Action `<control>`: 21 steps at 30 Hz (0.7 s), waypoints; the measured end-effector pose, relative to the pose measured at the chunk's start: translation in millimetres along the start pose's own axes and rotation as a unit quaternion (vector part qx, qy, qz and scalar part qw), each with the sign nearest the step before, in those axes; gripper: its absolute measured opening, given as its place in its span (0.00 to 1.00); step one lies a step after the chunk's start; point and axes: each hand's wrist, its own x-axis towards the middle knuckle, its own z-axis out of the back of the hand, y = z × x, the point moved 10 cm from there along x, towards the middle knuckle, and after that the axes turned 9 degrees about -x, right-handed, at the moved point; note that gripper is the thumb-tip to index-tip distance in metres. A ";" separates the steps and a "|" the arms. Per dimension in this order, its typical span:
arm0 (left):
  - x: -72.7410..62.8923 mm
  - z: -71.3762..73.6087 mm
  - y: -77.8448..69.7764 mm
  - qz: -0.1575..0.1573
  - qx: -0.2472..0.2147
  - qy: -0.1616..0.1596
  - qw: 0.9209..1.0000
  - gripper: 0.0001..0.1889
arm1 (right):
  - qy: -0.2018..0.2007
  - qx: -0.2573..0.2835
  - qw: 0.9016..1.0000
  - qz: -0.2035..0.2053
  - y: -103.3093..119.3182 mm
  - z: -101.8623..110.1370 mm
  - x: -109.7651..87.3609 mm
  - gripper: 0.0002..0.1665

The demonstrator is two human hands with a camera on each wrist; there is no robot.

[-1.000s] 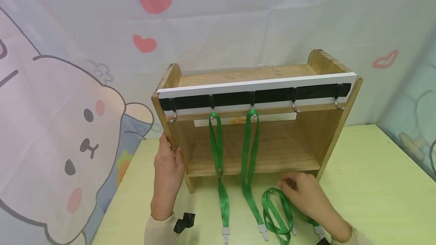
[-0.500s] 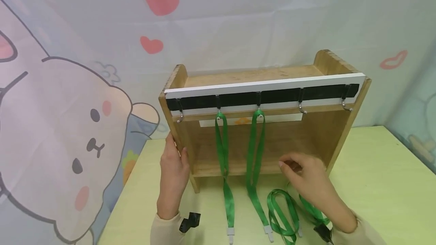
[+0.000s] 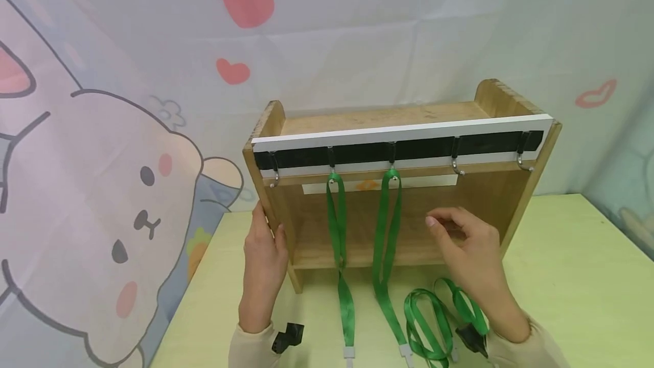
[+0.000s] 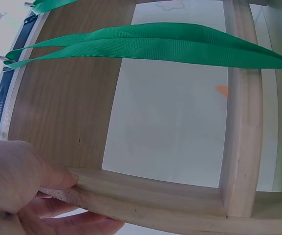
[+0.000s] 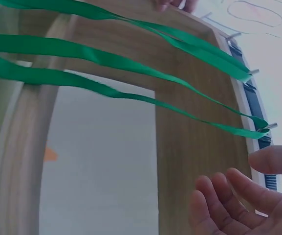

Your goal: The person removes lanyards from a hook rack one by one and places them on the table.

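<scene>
My left hand (image 3: 264, 271) grips the left side panel of a small wooden shelf (image 3: 317, 231), thumb on the inner face and fingers outside, as the left wrist view shows. Two green lanyards hang from hooks on the shelf's front strip: one lanyard (image 3: 337, 220) further left, the other lanyard (image 3: 377, 271) at the middle hook. My right hand (image 3: 472, 254) is in front of the shelf's right half, fingers loosely bent. Nothing shows between its thumb and fingers in the right wrist view. Below it, a looped green lanyard (image 3: 410, 314) and another green lanyard (image 3: 472, 314) lie on the table.
The white strip (image 3: 409, 128) with a black band carries several metal hooks; the leftmost hook (image 3: 276, 178) and the two right ones, such as the far-right hook (image 3: 523, 162), bear nothing. Behind the pale yellow table (image 3: 562, 277) hangs a printed cloth (image 3: 357, 44).
My right hand has risen from beside the lanyards on the table to in front of the shelf's right half. The left hand keeps its grip on the side panel. The head view has shifted slightly.
</scene>
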 end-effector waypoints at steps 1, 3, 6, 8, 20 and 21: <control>-0.1 -0.2 0.0 0.000 -0.001 0.000 1.000 0.31 | -0.006 0.003 1.000 -0.004 0.8 1.2 1.2 0.04; -0.2 -0.2 0.0 0.000 -0.002 0.000 1.000 0.31 | -0.016 0.007 1.000 -0.013 2.2 3.0 3.5 0.03; -0.2 0.4 -0.7 -0.003 -0.001 -0.002 1.000 0.30 | -0.028 0.021 0.999 -0.022 5.6 3.7 6.8 0.03; -0.1 0.7 -1.2 -0.006 0.000 -0.002 1.000 0.30 | -0.035 0.029 0.999 -0.026 8.3 3.5 8.7 0.04; -0.8 0.5 -3.3 -0.012 0.005 -0.005 1.000 0.31 | -0.054 0.109 0.991 -0.061 18.4 -9.0 16.8 0.09; -0.7 0.8 -3.3 -0.012 0.007 -0.006 1.000 0.31 | -0.054 0.111 0.990 -0.061 19.0 -10.5 17.4 0.10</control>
